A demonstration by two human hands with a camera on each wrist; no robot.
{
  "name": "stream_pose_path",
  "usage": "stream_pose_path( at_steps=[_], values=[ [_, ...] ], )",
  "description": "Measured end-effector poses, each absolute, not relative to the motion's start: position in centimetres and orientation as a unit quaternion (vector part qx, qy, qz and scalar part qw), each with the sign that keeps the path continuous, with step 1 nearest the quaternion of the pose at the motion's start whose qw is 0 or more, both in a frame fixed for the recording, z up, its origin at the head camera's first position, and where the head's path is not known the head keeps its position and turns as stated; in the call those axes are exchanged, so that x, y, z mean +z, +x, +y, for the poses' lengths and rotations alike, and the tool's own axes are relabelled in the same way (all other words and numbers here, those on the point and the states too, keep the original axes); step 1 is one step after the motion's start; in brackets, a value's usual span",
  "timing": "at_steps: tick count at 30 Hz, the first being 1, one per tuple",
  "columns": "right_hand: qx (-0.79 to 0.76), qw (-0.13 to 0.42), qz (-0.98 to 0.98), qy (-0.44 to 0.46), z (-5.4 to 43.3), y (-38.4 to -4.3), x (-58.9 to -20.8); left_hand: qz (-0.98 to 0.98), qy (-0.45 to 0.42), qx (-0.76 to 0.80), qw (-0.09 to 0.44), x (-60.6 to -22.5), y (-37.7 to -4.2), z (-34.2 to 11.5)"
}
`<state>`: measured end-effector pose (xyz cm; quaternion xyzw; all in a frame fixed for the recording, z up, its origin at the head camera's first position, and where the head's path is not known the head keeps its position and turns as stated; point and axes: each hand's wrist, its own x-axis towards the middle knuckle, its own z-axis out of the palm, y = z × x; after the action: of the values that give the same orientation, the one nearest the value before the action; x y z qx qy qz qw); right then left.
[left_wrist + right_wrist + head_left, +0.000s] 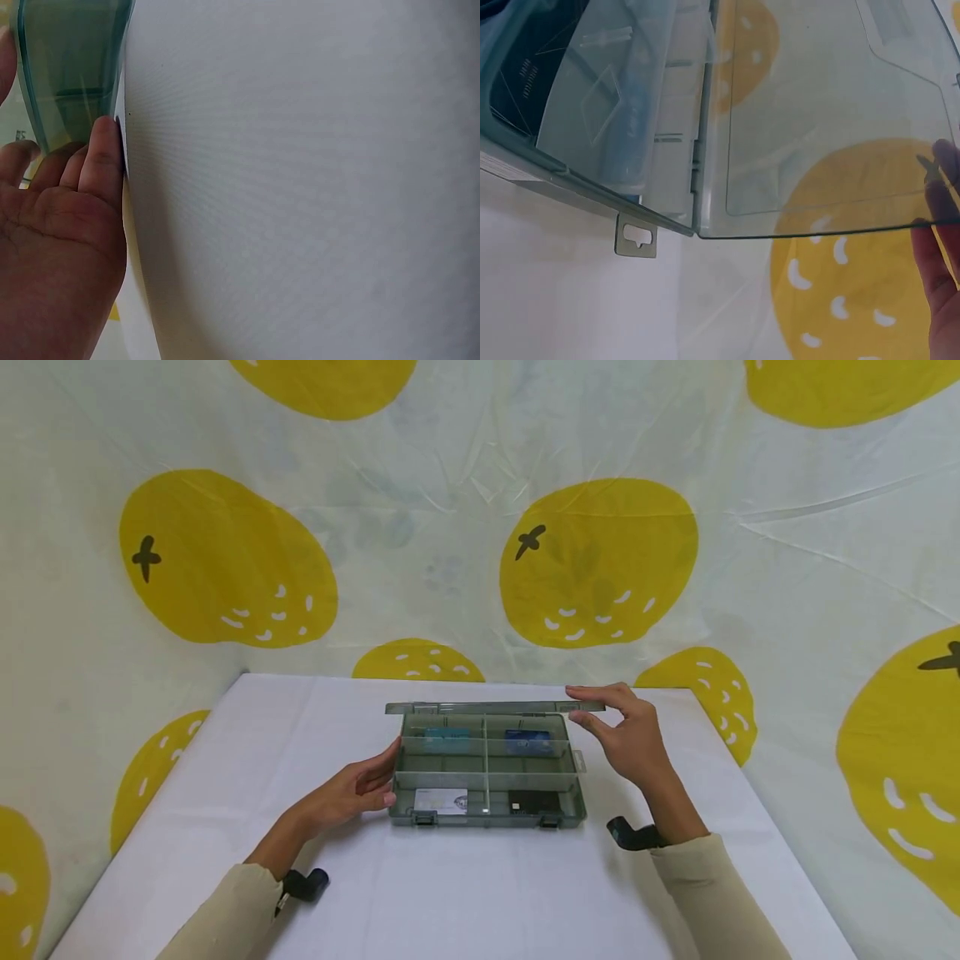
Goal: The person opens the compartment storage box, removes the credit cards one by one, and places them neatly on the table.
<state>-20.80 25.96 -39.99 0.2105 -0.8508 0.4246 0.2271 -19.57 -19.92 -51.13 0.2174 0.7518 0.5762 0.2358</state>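
A see-through grey-green compartment box lies on the table, its lid raised at the back and seen nearly edge-on. My right hand pinches the lid's right end, thumb below and fingers above. At the box's left wall, my left hand rests with fingers and thumb spread against it; the left wrist view shows the fingers touching the side near the table. Inside are a teal card at back left, a blue card at back right, a white card at front left and a black card at front right.
A white cloth covers the table. Behind it hangs a pale curtain printed with yellow fruit. Two latches sit on the box's front wall, and a hanging tab juts from its right side.
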Motion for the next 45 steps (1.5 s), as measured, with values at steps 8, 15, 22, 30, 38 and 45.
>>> stream_pose_path(
  at_steps=[8,15,22,30,38,45],
  values=[
    [0.497,0.236,-0.812,0.194,26.5,-21.9,-40.0,0.756,0.213,0.572,0.235,-50.9,-19.5,-19.9],
    [0.576,0.225,-0.766,0.174,26.8,-23.1,-39.9,0.762,0.215,0.566,0.23,-50.9,-19.4,-19.9],
    [0.629,0.225,-0.731,0.136,26.8,-24.7,-39.9,0.76,0.207,0.57,0.233,-50.9,-19.5,-19.8],
    [0.688,0.217,-0.682,0.118,26.9,-26.8,-39.9,0.757,0.205,0.574,0.237,-50.8,-19.4,-19.8],
    [0.715,0.203,-0.663,0.088,27.0,-28.5,-39.7,0.752,0.211,0.578,0.239,-50.7,-19.4,-19.7],
    [0.744,0.18,-0.642,0.05,26.8,-29.8,-39.9,0.747,0.216,0.583,0.238,-50.9,-19.6,-19.7]
  ],
)
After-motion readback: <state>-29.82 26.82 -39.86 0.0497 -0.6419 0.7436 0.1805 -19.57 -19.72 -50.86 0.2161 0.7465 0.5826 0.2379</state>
